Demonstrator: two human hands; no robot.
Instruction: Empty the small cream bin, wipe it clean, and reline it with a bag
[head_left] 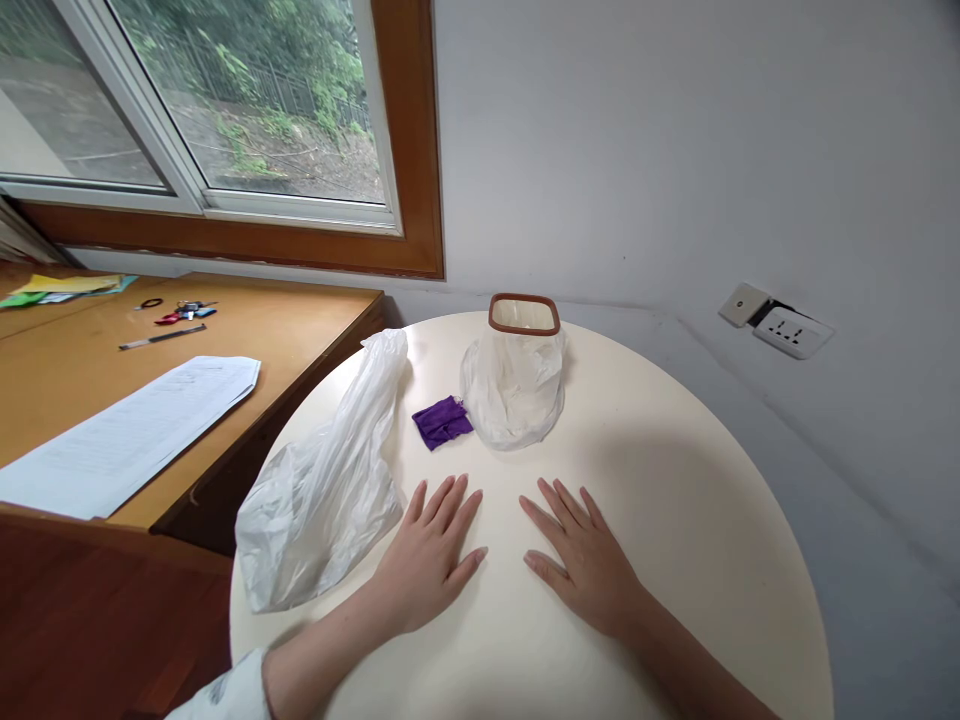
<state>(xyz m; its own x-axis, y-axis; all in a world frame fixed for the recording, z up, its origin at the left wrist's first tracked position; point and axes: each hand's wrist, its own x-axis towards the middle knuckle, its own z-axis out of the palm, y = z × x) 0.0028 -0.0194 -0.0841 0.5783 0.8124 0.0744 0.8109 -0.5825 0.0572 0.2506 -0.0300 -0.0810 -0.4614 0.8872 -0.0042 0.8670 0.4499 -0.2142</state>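
Observation:
My left hand [429,560] lies flat on the round white table [675,440], fingers spread, holding nothing. To its right my right hand [583,560] also rests palm down with its fingers apart. A crumpled white plastic bag [330,500] stretches along the table's left side, close beside my left hand. Beyond my hands is a small folded purple cloth [442,422]. Next to the cloth stands a bin with a brown rim [523,329], with a translucent white plastic bag [517,390] around it.
A wooden desk [300,310] at the left bears papers [142,425], keys [187,312] and a dark thin strip [162,337]. Behind are a window [262,110] and a white wall [637,140] with a socket [787,331] at the right.

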